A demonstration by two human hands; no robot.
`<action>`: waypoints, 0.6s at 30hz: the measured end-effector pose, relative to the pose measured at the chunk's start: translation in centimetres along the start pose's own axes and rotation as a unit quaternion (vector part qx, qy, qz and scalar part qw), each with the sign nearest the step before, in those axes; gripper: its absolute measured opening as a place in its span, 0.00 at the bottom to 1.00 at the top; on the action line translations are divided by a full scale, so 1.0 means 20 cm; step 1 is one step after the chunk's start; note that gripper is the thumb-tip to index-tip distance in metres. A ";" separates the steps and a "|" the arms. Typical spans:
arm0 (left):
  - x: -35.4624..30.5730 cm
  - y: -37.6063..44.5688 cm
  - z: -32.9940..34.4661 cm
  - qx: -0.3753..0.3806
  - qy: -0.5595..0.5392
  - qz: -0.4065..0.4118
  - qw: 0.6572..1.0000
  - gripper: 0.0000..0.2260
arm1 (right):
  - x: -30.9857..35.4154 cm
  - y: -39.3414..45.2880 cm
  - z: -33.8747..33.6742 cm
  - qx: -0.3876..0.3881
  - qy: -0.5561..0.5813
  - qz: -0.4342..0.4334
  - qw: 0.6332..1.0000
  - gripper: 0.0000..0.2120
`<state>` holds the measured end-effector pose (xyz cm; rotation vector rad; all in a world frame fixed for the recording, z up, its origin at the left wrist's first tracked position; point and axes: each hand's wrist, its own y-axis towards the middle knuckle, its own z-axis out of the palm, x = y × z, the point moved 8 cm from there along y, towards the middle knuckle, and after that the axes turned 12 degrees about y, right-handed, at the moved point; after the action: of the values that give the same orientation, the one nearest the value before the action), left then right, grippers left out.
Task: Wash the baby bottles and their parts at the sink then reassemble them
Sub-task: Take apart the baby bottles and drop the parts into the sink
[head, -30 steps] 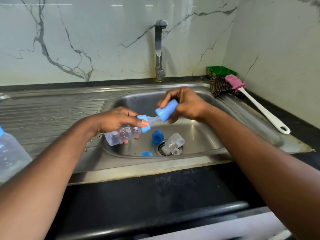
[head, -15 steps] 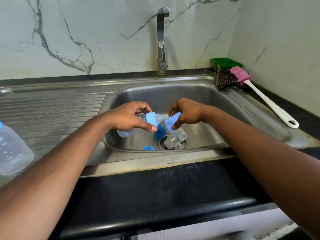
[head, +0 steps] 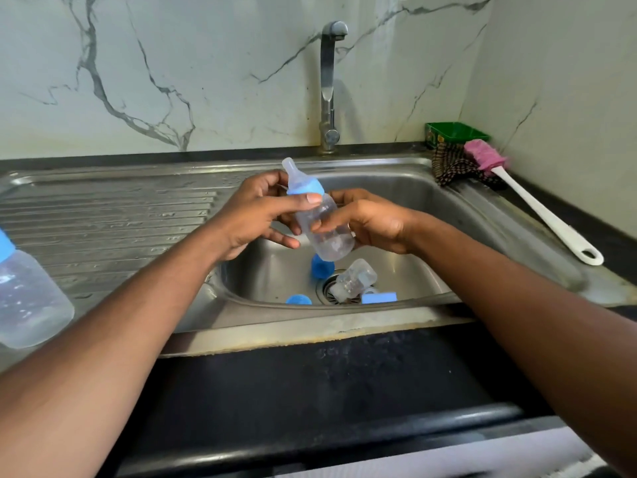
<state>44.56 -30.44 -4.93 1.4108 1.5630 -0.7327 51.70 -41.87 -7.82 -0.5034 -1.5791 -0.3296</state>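
At the near left edge of the desk, a clear baby bottle with a blue collar (head: 29, 298) stands partly out of view beside the ribbed drainboard (head: 103, 215).

In the sink basin (head: 413, 270), along its near wall, loose parts lie around the drain (head: 329, 291): a blue ring (head: 298, 299), a blue cap (head: 379, 298), a second clear bottle body (head: 353, 279) lying on its side across the drain, and another blue part (head: 322, 267) just behind it. These parts appear to be awaiting washing or assembly.

Above the basin centre, both hands hold one baby bottle (head: 324, 225), tilted with the teat (head: 292, 169) pointing up and away. The left hand (head: 251, 215) pinches the blue collar (head: 306, 188) between thumb and curled fingers. The right hand (head: 368, 222) wraps curled fingers round the clear body. This split grip suits twisting the collar against the body, probably to tighten it; holding over the basin lets drips fall into the sink.

At the far edge, the tap (head: 329, 84) is not running. In the far right corner sit a green tray (head: 455, 132), a dark checked cloth (head: 455, 165) and a pink-headed bottle brush (head: 537, 208), its white handle reaching along the right edge.
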 end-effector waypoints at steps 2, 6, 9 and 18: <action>-0.02 -0.01 0.01 0.023 -0.038 0.016 0.999 0.17 | 0.01 -0.03 0.04 0.030 0.033 0.015 0.999 0.22; -0.05 0.01 -0.02 -0.001 -0.051 0.056 0.997 0.15 | 0.03 -0.06 0.09 0.084 0.050 0.035 0.995 0.24; -0.10 -0.01 0.02 -0.010 -0.093 0.087 0.992 0.23 | 0.05 -0.08 0.17 0.149 0.121 0.040 0.981 0.24; -0.09 0.01 0.12 -0.048 -0.348 -0.056 0.934 0.14 | 0.04 -0.02 0.21 0.123 0.089 0.033 0.988 0.16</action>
<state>45.17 -33.34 -4.44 0.8479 1.0955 -1.0678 47.88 -39.98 -7.23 -0.3258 -1.4016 -0.1226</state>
